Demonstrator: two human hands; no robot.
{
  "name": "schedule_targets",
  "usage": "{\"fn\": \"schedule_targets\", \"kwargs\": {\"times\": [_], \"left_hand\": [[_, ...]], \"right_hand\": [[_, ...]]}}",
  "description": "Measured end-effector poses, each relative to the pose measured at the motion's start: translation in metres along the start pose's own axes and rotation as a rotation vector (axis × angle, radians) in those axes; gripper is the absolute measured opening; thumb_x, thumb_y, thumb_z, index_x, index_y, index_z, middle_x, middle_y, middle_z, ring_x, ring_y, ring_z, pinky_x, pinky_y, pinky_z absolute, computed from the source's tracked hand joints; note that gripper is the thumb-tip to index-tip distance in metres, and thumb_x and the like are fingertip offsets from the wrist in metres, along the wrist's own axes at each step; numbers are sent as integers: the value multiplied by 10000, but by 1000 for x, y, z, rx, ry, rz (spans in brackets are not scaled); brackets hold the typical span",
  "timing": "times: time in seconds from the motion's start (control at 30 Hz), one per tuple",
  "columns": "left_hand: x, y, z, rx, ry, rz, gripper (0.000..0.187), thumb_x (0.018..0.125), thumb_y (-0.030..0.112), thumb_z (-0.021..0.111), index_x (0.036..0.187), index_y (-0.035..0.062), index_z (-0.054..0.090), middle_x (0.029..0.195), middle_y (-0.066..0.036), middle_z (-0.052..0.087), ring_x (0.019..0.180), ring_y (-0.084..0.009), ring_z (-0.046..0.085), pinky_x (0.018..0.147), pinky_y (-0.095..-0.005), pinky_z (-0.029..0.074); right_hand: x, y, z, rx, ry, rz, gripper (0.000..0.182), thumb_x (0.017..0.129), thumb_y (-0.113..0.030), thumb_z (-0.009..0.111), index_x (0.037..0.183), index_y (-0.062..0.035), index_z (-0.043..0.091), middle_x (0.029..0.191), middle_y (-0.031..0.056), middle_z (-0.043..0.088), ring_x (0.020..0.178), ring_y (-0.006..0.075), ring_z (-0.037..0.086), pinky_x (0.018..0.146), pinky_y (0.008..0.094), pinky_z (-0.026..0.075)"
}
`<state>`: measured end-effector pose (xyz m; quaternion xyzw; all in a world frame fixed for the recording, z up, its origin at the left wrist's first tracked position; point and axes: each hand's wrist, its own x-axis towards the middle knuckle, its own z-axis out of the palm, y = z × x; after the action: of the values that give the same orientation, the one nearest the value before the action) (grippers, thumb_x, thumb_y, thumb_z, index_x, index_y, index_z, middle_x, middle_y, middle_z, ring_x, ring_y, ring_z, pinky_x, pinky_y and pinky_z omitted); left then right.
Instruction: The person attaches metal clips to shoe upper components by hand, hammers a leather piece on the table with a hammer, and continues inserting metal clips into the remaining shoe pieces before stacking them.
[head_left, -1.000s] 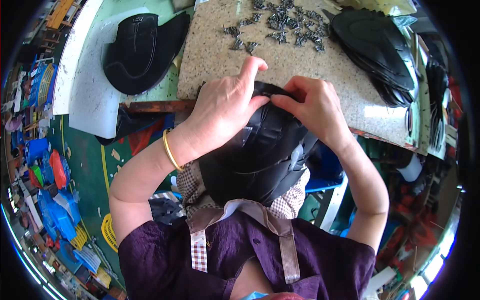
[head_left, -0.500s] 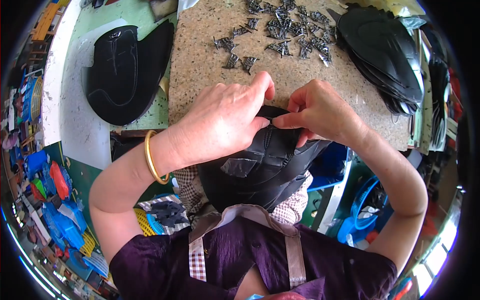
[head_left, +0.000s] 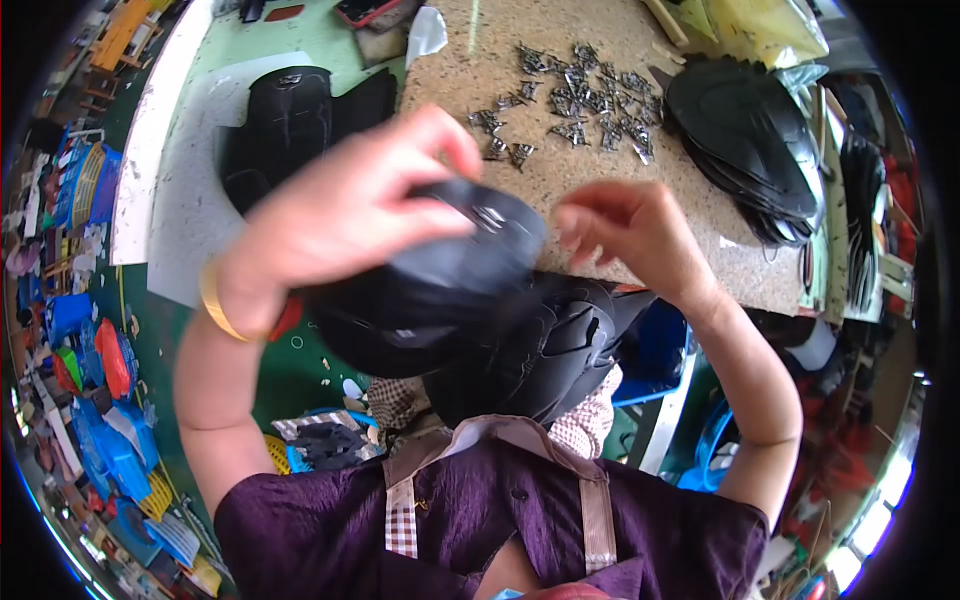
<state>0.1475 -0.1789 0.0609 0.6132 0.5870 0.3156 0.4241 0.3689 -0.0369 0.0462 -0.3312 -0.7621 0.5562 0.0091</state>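
Observation:
My left hand (head_left: 360,205) is closed on a black leather-like panel (head_left: 440,270), gripping its upper edge between thumb and fingers. A small shiny metal fitting (head_left: 488,218) sits near that edge, beside my thumb. Motion blurs both the hand and the panel. To the right, my right hand (head_left: 635,230) hovers above the table's front edge, apart from the panel. Its fingers are loosely curled and separated, and I see nothing between them. More black pieces (head_left: 550,350) lie on my lap below, partly covered by the held panel.
Several small dark metal fittings (head_left: 590,95) are scattered on the speckled tabletop (head_left: 480,60). A stack of black panels (head_left: 745,140) stands at the right. Another black panel (head_left: 285,120) lies on the green surface at the left, partly behind my hand. Blue baskets (head_left: 720,440) are below right.
Both hands were together at the panel's edge on my lap. My right hand has let go; my left hand has lifted the panel leftward. The view has shifted slightly.

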Motion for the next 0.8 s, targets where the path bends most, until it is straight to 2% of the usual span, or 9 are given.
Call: {"fn": "schedule_targets", "kwargs": {"times": [0.1,0.17,0.23,0.3,0.43,0.57,0.63,0.7,0.8], "left_hand": [[-27,6,-77,-141,176,-199,307,828,37,656,1064,65,462,836,37,513,793,-41,535,702,-186,427],[-33,-8,-112,371,314,-292,306,812,92,680,1037,62,476,880,-16,609,738,-123,575,717,-267,460],[-41,-65,-135,883,490,-71,381,788,139,704,1087,54,483,900,-116,613,842,-279,609,777,-367,488],[-47,-68,-121,1140,779,102,376,799,161,699,1104,42,513,917,-121,616,863,-257,599,776,-363,491],[-66,-58,-75,563,962,-65,233,835,118,665,1034,32,581,883,-94,609,804,-228,607,746,-335,498],[-77,-77,-46,873,947,35,188,840,76,656,1016,34,609,944,-80,617,823,-178,608,670,-294,495],[-75,-64,-23,655,954,38,125,822,21,660,940,16,621,937,-95,615,747,-179,612,629,-288,495],[-67,-42,8,476,847,153,114,811,-11,665,916,15,628,861,-79,627,727,-142,616,626,-257,498],[-48,-18,69,-138,607,140,161,798,-21,701,936,5,622,880,-60,640,738,-104,628,659,-231,514]], "right_hand": [[26,7,13,-265,317,-537,126,783,-93,700,906,-67,694,793,63,674,645,184,667,584,285,522],[44,4,25,-503,325,-765,150,774,-77,677,924,-83,676,811,57,640,640,238,646,582,322,518],[55,1,30,-665,253,-791,185,768,-65,642,952,-88,647,890,58,597,743,254,634,640,344,519],[63,4,28,-742,206,-806,203,766,-69,636,967,-93,642,924,59,582,797,251,627,670,345,519],[68,9,6,-742,249,-735,159,733,-67,681,883,-78,630,891,53,575,831,240,615,688,345,512],[65,6,-10,-752,356,-704,127,718,-61,717,806,-59,625,800,52,611,706,228,624,625,314,508],[61,4,-19,-618,415,-616,113,723,-47,723,784,-47,627,761,59,630,642,210,627,599,292,506],[44,-1,-21,-180,344,-367,99,771,10,702,856,-9,655,778,53,678,677,89,636,606,232,503],[-1,1,17,284,103,-246,66,806,15,685,865,22,659,790,53,671,726,102,637,655,221,515]]}}
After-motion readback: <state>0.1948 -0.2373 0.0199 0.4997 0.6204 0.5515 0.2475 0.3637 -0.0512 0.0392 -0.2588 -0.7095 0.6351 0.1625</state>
